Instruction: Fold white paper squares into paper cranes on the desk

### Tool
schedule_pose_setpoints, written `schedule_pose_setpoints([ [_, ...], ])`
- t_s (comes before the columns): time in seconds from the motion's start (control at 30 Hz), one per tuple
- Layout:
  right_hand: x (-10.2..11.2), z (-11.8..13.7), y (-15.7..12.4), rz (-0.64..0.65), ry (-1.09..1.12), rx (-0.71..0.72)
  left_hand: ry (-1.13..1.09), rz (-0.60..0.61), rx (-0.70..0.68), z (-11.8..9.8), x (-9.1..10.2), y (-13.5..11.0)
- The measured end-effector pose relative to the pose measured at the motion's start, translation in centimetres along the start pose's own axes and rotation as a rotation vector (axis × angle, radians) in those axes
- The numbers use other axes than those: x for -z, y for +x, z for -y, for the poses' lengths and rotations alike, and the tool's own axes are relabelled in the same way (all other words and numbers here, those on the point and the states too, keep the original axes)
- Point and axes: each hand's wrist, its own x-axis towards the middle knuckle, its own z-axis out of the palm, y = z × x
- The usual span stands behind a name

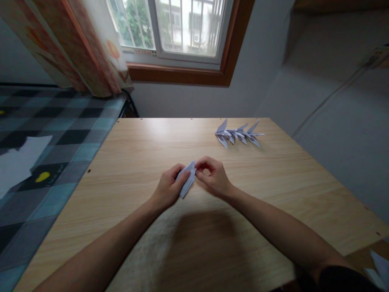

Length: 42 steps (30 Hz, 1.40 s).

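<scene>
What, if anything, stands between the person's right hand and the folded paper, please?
Nothing visible does; the right hand pinches at the right edge of the folded paper, which the left hand grips from the other side. The leafy paper piece lies farther back, clear of both hands.

The folded paper [187, 185] hides the fingertips of my left hand [169, 184] — which fold my right hand [216, 179] pinches is too small to tell — and my view's edges crop my dark sleeve [338, 280], the white sheets [18, 166] and the window [188, 26].
</scene>
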Motion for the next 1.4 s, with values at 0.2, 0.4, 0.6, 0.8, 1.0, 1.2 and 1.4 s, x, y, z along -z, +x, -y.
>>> schedule_pose_setpoints([
  [0.2,0.0,0.5,-0.2,-0.099,-0.112,0.055,-0.027,0.051,-0.001,-0.3,0.0,0.2],
  [0.4,-0.3,0.5,-0.4,-0.091,-0.087,0.039,-0.029,0.036,0.010,-0.6,-0.2,0.1],
  [0.6,-0.6,-0.1,-0.4,-0.027,0.131,-0.144,0.016,-0.058,-0.002,-0.5,-0.3,-0.1],
  [0.8,-0.9,-0.2,-0.3,-0.009,0.346,-0.268,0.014,-0.061,-0.023,-0.2,-0.3,-0.2],
  [1.0,-1.0,-0.3,-0.2,0.017,0.253,-0.306,0.051,-0.048,0.002,-0.1,-0.5,-0.2],
  [1.2,-0.9,-0.5,-0.1,-0.146,0.158,-0.326,0.146,-0.363,-0.100,-0.1,-0.4,0.0],
  [1.4,-1.2,0.1,-0.9,-0.320,-0.025,-0.178,0.297,-0.231,-0.321,-0.9,-1.0,-1.3],
])
